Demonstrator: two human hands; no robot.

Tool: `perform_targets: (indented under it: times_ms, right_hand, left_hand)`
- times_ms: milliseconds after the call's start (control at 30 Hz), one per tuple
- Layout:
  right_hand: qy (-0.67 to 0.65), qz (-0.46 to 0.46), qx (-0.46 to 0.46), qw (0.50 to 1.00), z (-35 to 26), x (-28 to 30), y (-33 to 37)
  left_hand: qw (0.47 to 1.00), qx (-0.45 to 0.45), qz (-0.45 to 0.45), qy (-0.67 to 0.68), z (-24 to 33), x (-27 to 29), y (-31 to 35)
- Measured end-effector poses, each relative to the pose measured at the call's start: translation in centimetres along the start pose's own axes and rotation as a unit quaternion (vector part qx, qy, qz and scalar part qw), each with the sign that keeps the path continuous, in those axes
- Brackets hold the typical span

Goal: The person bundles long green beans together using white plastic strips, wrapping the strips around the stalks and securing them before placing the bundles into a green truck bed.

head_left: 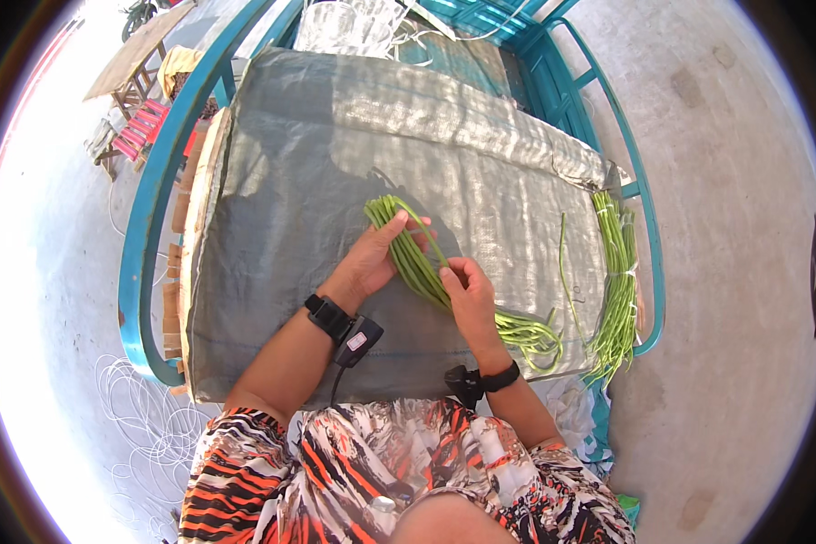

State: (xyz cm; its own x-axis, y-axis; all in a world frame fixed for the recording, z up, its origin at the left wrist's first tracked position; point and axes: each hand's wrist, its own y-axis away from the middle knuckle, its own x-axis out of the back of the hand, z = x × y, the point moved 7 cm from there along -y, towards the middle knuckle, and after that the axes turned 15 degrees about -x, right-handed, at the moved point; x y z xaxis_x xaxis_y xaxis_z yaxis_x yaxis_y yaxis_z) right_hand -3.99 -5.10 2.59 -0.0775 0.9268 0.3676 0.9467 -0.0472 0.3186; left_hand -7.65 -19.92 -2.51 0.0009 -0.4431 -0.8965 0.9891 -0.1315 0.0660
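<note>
A bundle of long green beans [412,260] lies across both my hands, above a grey-green woven sheet. My left hand [374,257] is wrapped round the bundle near its upper left end. With thumb and fingers pinched, my right hand [471,297] holds a bean at the bundle's right side. The beans' loose ends fan out past my right wrist. To the right, a single long bean [567,272] lies apart on the sheet. Beyond it, tied bunches of long beans [617,272] are stacked along the right edge.
The woven sheet [281,199] covers a flat bed between blue metal rails [154,190]. A rolled fold crosses its far side. Coiled white cord [159,431] lies on the floor at left. A wooden table [140,50] and pink-red slatted seat [140,129] stand far left.
</note>
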Motion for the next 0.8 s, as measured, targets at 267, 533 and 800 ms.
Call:
perform_targets:
  times_ms: [267, 533, 800]
  right_hand:
    - [0.06, 0.049, -0.009, 0.997, -0.4, -0.6, 0.4]
    - [0.174, 0.076, 0.025, 0.982, -1.5, -1.0, 1.2]
    - [0.258, 0.1, 0.093, 0.956, -3.5, -1.6, 2.1]
  left_hand:
    - [1.0, -0.015, 0.018, -0.005, 0.5, -0.8, 0.3]
    - [0.999, -0.006, 0.039, -0.004, 0.4, -0.8, 0.5]
    - [0.996, 0.017, 0.072, -0.051, 0.1, 0.5, 0.4]
